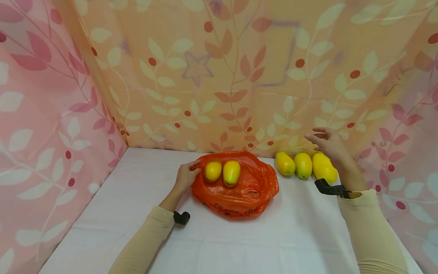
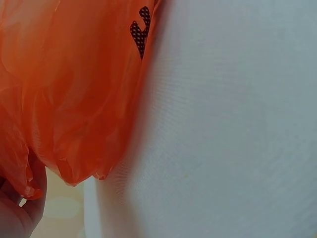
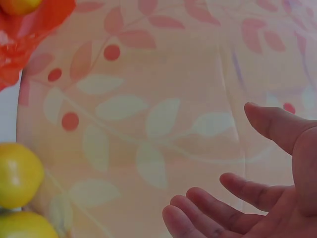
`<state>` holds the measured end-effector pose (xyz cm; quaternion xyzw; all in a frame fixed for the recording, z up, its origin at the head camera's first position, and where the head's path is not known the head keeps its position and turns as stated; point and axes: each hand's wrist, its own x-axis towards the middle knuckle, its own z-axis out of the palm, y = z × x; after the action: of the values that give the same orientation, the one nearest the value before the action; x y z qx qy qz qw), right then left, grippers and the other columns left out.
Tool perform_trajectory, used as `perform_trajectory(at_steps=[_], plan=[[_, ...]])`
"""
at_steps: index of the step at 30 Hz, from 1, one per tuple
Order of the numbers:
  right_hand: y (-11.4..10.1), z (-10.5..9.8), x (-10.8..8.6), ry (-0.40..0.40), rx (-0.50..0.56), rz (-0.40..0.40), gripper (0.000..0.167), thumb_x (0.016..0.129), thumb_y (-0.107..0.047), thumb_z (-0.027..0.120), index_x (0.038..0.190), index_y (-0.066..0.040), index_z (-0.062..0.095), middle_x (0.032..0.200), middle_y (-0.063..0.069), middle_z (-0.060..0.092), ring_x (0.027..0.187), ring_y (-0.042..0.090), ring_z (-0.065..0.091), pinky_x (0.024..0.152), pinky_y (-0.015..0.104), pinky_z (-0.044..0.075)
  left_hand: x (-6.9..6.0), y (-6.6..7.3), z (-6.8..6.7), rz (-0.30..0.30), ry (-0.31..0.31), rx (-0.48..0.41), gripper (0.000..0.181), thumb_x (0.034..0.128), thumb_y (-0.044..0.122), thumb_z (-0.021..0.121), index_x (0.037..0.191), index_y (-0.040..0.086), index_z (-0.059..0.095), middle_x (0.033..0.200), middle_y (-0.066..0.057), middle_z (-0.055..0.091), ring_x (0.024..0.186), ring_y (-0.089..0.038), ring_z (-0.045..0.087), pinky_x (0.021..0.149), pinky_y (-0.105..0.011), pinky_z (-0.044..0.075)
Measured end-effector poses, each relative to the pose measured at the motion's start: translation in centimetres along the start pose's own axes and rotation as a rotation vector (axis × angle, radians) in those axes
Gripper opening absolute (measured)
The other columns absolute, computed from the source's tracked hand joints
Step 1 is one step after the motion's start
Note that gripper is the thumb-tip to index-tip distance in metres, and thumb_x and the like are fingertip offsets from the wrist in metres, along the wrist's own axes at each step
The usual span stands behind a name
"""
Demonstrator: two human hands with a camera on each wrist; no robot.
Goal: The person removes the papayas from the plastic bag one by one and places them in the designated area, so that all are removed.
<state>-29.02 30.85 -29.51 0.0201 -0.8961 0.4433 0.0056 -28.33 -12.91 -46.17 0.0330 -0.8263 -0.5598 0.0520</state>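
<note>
Beige sleeves (image 1: pixel 145 236) flank my red bag (image 1: pixel 236 207): bagging looks part-done, two yellow fruits (image 1: pixel 231 173) inside, three more fruits (image 1: pixel 303 165) outside at right.
My left hand (image 1: pixel 186 176) pinches the bag's rim, a hold the left wrist view shows closer up; only the right wrist view bares the empty palm of my right hand (image 1: pixel 330 142), fingers spread.

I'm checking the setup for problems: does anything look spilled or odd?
Nothing looks spilled; the red bag sits open, fruit inside. The purple star on the back cloth looks odd, unlike its leaf print.
</note>
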Motion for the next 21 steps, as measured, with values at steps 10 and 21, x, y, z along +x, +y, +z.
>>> perform_trajectory(at_steps=[10, 21], plan=[[-2.0, 2.9, -0.1, -0.069, 0.017, -0.031, 0.077, 0.096, -0.048, 0.054, 0.151, -0.001, 0.028, 0.146, 0.028, 0.039, 0.124, 0.04, 0.047, 0.087, 0.022, 0.053, 0.0, 0.2, 0.2, -0.018, 0.004, 0.004, 0.039, 0.0917, 0.008, 0.061, 0.131, 0.005, 0.062, 0.137, -0.017, 0.058, 0.135, -0.032, 0.048, 0.111, -0.045, 0.041], [-2.9, 6.5, 0.1, -0.12, 0.003, -0.062, 0.071, 0.096, -0.042, 0.058, 0.148, -0.001, 0.033, 0.139, 0.028, 0.046, 0.121, 0.041, 0.05, 0.1, 0.048, 0.05, 0.0, 0.3, 0.2, 0.002, 0.008, 0.005, 0.038, 0.091, 0.008, 0.062, 0.129, 0.006, 0.064, 0.136, -0.016, 0.06, 0.134, -0.031, 0.049, 0.111, -0.045, 0.041]])
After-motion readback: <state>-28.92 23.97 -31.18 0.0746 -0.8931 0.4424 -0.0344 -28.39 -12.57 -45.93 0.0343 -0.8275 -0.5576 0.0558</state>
